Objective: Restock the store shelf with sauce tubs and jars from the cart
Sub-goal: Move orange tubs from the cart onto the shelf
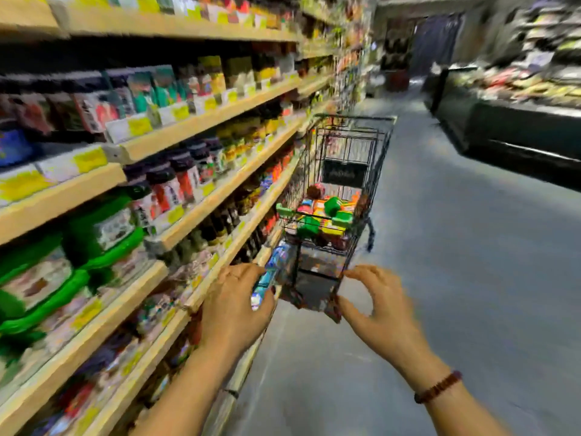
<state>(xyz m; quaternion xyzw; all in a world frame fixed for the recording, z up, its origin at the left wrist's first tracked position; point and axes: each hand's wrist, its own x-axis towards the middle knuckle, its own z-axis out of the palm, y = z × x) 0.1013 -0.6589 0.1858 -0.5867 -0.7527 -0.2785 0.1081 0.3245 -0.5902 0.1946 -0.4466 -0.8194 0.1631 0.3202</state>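
Note:
A black wire cart [371, 143] stands in the aisle against the shelving and holds green-lidded sauce tubs [333, 206] and red jars [315, 191]. My left hand [232, 306] is just short of the cart's near end, by the shelf edge, and grips a blue and white pack [273, 272]; blur hides what it is. My right hand [380, 313] hovers at the cart's near right corner with fingers spread and curved, holding nothing. On the wooden shelves [201, 121] to the left stand dark-lidded jars [176, 180] and green tubs [103, 228].
The shelving runs the whole left side, with yellow price tags along its edges. A dark chilled display case [515, 127] lines the right of the aisle. Grey floor [456, 262] stretches between it and the cart. The whole view is motion-blurred.

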